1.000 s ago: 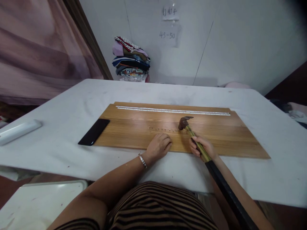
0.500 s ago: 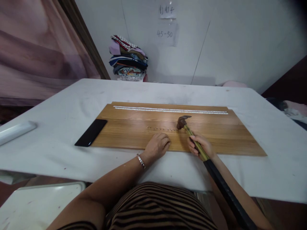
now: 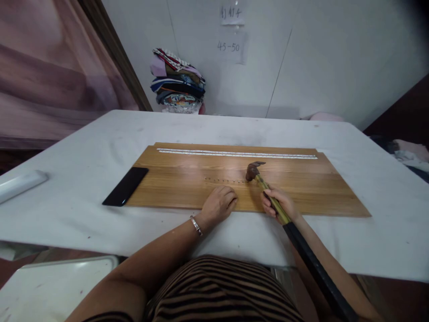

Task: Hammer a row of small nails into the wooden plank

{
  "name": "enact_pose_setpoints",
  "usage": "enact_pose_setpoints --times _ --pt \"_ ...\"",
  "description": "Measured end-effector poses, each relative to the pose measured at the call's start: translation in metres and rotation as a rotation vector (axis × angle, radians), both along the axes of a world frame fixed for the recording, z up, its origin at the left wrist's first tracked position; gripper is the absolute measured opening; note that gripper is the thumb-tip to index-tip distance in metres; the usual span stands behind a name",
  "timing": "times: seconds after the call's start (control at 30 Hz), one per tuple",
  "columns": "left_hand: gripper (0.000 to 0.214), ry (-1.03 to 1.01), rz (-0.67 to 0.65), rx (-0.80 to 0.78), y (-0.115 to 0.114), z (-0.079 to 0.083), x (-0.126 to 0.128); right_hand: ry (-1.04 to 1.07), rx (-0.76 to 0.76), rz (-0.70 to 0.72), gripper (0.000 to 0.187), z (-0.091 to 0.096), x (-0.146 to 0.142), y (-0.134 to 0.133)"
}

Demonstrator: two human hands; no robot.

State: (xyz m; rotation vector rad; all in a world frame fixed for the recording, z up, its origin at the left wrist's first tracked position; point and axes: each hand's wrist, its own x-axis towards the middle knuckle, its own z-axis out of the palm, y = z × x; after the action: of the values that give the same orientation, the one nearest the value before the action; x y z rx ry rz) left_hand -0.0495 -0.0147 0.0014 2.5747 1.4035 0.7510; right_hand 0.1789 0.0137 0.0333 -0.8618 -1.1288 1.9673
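My right hand (image 3: 280, 204) is wrapped round the yellow shaft of a claw hammer (image 3: 252, 171), whose black grip runs back along my forearm. The hammer's rusty head is low over a wooden board (image 3: 308, 188), at the right end of a short row of small nails (image 3: 224, 180). Whether the head touches a nail or the board, I cannot tell. Curled on the board's near edge, just below the nails, rests my left hand (image 3: 219, 202). Its fingers are closed, and anything inside them is hidden.
Two white strips with markings (image 3: 234, 154) lie along the board's far side. A flat black glossy object (image 3: 125, 187) overlaps its left end. A white roll (image 3: 22, 185) lies on the white-covered table (image 3: 67, 156). Folded clothes (image 3: 179, 82) are stacked behind it.
The view has shifted very slightly. Both hands and the hammer stay in nearly the same place over the board.
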Motion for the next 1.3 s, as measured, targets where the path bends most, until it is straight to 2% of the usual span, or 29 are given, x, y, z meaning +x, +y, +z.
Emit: enact_pose_setpoints --times 1.3 --pt "0.017 -0.021 -0.018 -0.012 -0.0009 -0.0001 0.0001 -0.011 -0.022 -0.008 0.027 -0.0015 0.0021 -0.0003"
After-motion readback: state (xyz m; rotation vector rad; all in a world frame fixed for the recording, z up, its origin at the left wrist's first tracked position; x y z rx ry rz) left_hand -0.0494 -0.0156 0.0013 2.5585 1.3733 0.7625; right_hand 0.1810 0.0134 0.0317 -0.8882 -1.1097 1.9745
